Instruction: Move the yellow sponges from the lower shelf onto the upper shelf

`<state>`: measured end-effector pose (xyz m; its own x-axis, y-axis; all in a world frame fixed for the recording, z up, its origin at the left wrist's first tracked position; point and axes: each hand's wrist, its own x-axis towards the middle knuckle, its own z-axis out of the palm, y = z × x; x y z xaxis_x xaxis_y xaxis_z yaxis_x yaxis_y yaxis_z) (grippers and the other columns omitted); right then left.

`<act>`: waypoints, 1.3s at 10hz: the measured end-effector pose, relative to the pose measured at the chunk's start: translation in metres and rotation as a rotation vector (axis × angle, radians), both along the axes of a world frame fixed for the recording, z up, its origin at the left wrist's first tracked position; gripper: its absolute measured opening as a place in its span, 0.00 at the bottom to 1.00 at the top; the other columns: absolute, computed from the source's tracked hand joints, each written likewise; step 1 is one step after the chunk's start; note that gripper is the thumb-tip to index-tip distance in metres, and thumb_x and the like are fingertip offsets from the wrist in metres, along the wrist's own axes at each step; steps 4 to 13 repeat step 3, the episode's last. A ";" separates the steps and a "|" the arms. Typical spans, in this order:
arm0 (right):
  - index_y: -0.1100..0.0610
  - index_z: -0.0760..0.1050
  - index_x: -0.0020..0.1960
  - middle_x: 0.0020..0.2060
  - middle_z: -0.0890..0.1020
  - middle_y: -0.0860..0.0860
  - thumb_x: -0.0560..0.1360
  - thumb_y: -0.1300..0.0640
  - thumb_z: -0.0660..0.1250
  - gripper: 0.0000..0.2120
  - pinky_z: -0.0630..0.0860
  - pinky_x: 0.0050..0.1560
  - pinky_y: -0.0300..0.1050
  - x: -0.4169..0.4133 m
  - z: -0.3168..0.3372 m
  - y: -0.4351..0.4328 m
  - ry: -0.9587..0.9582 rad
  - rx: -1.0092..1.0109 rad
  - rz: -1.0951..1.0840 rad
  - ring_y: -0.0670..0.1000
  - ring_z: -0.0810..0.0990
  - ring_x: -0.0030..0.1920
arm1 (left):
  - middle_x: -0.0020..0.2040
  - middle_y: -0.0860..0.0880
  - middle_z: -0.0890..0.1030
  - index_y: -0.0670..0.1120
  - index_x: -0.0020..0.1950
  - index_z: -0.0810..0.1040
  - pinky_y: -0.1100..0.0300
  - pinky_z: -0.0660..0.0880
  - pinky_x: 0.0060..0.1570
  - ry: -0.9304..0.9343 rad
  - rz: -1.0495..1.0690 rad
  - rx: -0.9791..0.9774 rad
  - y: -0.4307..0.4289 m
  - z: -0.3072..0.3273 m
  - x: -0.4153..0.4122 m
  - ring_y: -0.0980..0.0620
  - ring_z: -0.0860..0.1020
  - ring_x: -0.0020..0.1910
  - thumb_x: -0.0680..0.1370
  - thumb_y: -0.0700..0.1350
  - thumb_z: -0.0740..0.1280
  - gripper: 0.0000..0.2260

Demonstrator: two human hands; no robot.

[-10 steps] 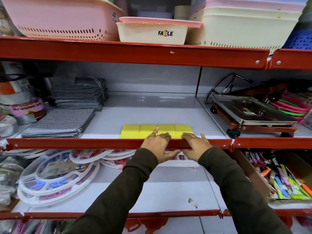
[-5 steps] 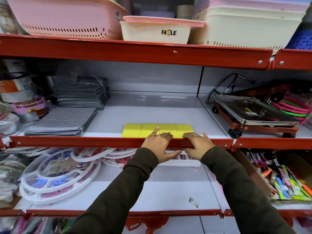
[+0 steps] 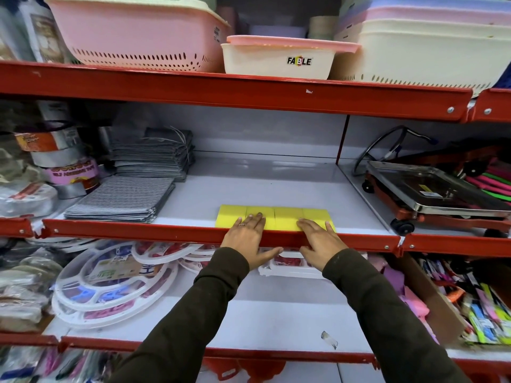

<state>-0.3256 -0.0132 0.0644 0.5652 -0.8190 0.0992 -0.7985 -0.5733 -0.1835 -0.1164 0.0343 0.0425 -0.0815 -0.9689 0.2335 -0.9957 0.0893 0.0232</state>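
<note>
At the centre of the frame, on the white middle shelf (image 3: 271, 189), four yellow sponges (image 3: 273, 218) lie flat in one tight row, edge to edge, right at the shelf's front behind its red lip (image 3: 166, 233). Both of the person's hands reach over that lip from below. The left hand (image 3: 249, 239) rests palm down with its fingers stretched out flat and close together on top of the second sponge from the left, a ring on one finger, the thumb spread out under the lip toward the middle. The right hand (image 3: 320, 241) lies the same way on the right end of the row, fingers flat and slightly spread over the last sponge, its thumb also pointing inward below the lip. Neither hand is curled round anything; they press or rest on the sponges, no more. Dark sleeves (image 3: 193, 313) run down to the bottom of the frame. To the left of the sponges on the same shelf sit two stacks of grey cloths (image 3: 121, 197), and rolls of tape (image 3: 63, 161) are piled at the left edge. On the right, past a divider, stands a steel-topped trolley (image 3: 437, 192) on small wheels. On the top shelf, at the upper edge, are a pink basket (image 3: 132, 37), a cream tub (image 3: 279, 59) marked FABLE with a pink lid, and stacked cream baskets (image 3: 425, 51). On the lower shelf (image 3: 276, 319), below the hands, white round plastic racks (image 3: 110, 286) lie at the left; the space in front of the sleeves is bare white.
</note>
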 end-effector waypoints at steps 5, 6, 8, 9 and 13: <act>0.56 0.55 0.77 0.78 0.58 0.51 0.74 0.55 0.59 0.32 0.41 0.77 0.57 0.000 0.000 0.004 0.009 -0.032 -0.009 0.51 0.54 0.78 | 0.83 0.45 0.57 0.43 0.82 0.57 0.52 0.52 0.81 0.066 -0.039 0.033 0.004 0.010 0.004 0.48 0.57 0.82 0.79 0.69 0.58 0.41; 0.56 0.55 0.77 0.78 0.58 0.51 0.74 0.55 0.59 0.32 0.41 0.77 0.57 0.000 0.000 0.004 0.009 -0.032 -0.009 0.51 0.54 0.78 | 0.83 0.45 0.57 0.43 0.82 0.57 0.52 0.52 0.81 0.066 -0.039 0.033 0.004 0.010 0.004 0.48 0.57 0.82 0.79 0.69 0.58 0.41; 0.56 0.55 0.77 0.78 0.58 0.51 0.74 0.55 0.59 0.32 0.41 0.77 0.57 0.000 0.000 0.004 0.009 -0.032 -0.009 0.51 0.54 0.78 | 0.83 0.45 0.57 0.43 0.82 0.57 0.52 0.52 0.81 0.066 -0.039 0.033 0.004 0.010 0.004 0.48 0.57 0.82 0.79 0.69 0.58 0.41; 0.56 0.55 0.77 0.78 0.58 0.51 0.74 0.55 0.59 0.32 0.41 0.77 0.57 0.000 0.000 0.004 0.009 -0.032 -0.009 0.51 0.54 0.78 | 0.83 0.45 0.57 0.43 0.82 0.57 0.52 0.52 0.81 0.066 -0.039 0.033 0.004 0.010 0.004 0.48 0.57 0.82 0.79 0.69 0.58 0.41; 0.56 0.55 0.77 0.78 0.58 0.51 0.74 0.55 0.59 0.32 0.41 0.77 0.57 0.000 0.000 0.004 0.009 -0.032 -0.009 0.51 0.54 0.78 | 0.83 0.45 0.57 0.43 0.82 0.57 0.52 0.52 0.81 0.066 -0.039 0.033 0.004 0.010 0.004 0.48 0.57 0.82 0.79 0.69 0.58 0.41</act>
